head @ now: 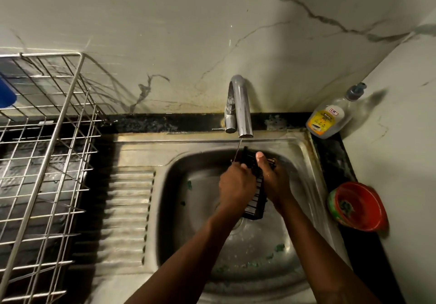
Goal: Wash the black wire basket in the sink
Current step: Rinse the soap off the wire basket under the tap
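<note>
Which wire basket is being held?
The small black wire basket, gripped between left hand and right hand over the sink; the large silver rack stands untouched.

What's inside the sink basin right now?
In the sink: black wire basket, held by the left hand and right hand under a thin water stream, plus green scraps on the floor. The drain is partly hidden by the left forearm.
</note>
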A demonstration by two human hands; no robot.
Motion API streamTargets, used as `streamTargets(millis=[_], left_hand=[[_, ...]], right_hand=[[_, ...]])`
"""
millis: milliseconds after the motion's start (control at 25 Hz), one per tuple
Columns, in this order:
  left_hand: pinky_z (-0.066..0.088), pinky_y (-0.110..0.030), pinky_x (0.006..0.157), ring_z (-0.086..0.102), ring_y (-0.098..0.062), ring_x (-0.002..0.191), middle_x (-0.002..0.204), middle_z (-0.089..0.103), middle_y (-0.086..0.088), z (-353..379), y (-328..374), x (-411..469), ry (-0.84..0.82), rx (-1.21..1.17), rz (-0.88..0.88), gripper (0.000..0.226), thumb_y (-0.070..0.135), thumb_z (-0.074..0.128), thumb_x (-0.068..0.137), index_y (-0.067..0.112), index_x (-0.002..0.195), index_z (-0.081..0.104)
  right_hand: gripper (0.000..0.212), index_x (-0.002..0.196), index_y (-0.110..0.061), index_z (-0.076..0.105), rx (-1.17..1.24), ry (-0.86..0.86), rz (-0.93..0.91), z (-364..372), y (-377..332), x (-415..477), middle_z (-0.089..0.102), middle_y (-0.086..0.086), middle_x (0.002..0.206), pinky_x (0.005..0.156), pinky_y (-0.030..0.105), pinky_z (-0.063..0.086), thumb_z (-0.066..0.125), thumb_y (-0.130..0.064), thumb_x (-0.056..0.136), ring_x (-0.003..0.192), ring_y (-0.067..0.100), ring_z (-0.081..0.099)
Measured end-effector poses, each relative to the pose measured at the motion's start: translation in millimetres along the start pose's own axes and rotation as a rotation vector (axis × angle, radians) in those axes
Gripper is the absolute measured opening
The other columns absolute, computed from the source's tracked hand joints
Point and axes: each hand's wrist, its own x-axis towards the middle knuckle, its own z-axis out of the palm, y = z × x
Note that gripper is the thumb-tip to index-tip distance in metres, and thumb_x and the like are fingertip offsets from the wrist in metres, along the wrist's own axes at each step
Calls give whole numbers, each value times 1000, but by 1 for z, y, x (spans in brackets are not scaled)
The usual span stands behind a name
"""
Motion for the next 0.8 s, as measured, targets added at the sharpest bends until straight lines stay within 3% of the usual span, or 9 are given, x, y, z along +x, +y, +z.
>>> streamTargets(millis=[80,160,240,320,440,520,640,720,800], left_hand=[[60,-33,73,69,-20,92,103,69,-7,3,-16,-4,-113,-129,-144,24,31,44,106,16,117,61],[56,-26,60,68,-17,86,106,70,-7,-6,-10,13,-170,-163,-243,27,29,48,102,16,120,62],[53,-28,68,65,-17,83,98,68,-7,-19,8,36,-113,-235,-280,23,29,49,100,13,109,62],[51,-32,74,59,-19,77,87,61,-8,-29,29,45,-55,-279,-237,20,24,48,104,8,98,58],[56,-35,79,63,-23,84,94,58,-10,-32,27,46,92,63,-120,21,31,45,108,13,112,53],[50,-29,70,62,-21,81,93,57,-7,-36,15,46,182,209,-58,23,29,46,108,11,118,57],[51,-25,64,62,-13,73,89,65,-1,-36,14,39,240,181,-78,38,40,39,109,10,111,62],[54,-31,85,62,-16,91,103,64,-2,-23,14,25,302,163,-6,48,51,31,106,12,118,56],[42,-36,103,55,-22,114,121,58,-6,-5,10,12,314,240,140,70,63,20,93,12,129,51]], right_hand=[[26,98,-23,74,-8,-35,39,-3,-3,2,77,-3,94,92,41,57,59,-44,99,89,6,71],[26,95,-18,72,-25,-88,-41,3,-6,2,76,4,93,91,45,57,60,-42,99,89,13,71],[38,91,-15,72,-52,-128,-128,14,-6,0,75,7,86,83,49,58,57,-49,99,83,21,73],[43,84,-20,72,-136,-153,-177,23,-2,5,74,1,78,74,39,58,49,-51,102,76,16,72],[57,83,-23,69,-270,-124,-166,32,1,10,70,-3,80,69,30,51,38,-69,99,75,12,67],[67,93,-21,63,-340,-101,-103,44,3,7,65,-1,92,75,34,49,31,-81,91,84,14,63],[59,106,-25,62,-133,-53,-6,59,10,5,67,-6,106,89,39,50,37,-76,91,98,13,63],[63,114,-26,67,-25,-24,42,56,17,10,69,-5,119,101,43,47,40,-78,91,111,14,63],[57,116,-31,63,-10,-47,70,47,18,12,64,0,130,109,44,43,43,-78,90,118,14,58]])
